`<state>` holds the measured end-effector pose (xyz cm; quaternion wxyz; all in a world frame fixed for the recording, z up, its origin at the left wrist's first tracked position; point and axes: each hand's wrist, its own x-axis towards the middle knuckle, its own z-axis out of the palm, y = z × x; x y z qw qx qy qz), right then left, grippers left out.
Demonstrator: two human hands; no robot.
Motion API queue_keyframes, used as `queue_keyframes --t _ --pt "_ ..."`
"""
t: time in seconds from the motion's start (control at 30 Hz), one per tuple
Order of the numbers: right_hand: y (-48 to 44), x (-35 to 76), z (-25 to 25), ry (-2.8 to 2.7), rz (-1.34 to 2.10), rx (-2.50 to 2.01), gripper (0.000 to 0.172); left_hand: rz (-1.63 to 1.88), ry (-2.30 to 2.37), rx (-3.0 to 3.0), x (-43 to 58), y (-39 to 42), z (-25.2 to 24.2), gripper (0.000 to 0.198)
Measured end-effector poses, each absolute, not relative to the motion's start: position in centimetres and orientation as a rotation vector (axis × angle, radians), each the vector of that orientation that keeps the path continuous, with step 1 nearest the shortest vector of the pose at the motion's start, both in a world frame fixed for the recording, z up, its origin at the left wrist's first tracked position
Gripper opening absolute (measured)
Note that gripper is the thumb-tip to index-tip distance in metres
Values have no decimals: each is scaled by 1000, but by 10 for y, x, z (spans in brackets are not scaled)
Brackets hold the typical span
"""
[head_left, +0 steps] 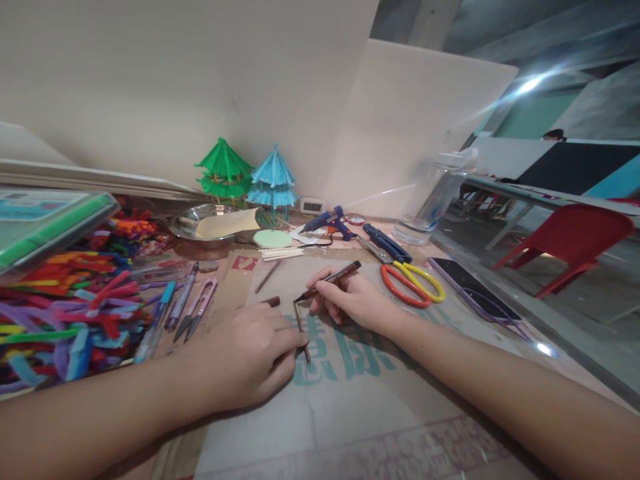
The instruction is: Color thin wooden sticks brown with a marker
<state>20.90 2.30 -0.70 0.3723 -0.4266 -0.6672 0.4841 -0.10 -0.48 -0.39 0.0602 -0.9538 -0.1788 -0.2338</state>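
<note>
My right hand (345, 297) is closed around a brown marker pen (333, 280), uncapped, its tip at the upper end of a thin wooden stick (299, 317). The stick lies slanted on the sheet, partly brown along its length. My left hand (255, 353) has its fingers curled, with a fingertip pressing the stick down near its lower end. A dark marker cap (271, 301) shows just beyond the left knuckles; whether the fingers touch it I cannot tell. Another brown stick (267, 277) lies farther off, below a row of pale sticks (283, 254).
Pipe cleaners (95, 313) heap up at left, beside pink thread snips (200, 303). Behind stand green (223, 170) and blue (273, 177) paper pagodas, a metal dish (185, 227) and a glue gun (333, 222). Scissors (407, 283), a phone (470, 287) and a clear jug (425, 200) lie right.
</note>
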Motion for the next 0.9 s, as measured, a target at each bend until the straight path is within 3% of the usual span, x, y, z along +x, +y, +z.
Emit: queue_keyframes --t 0.9 --pt "20 209 -6 -1711 1284 -1104 19 -722 -511 -2883 -1 -5 -4 29"
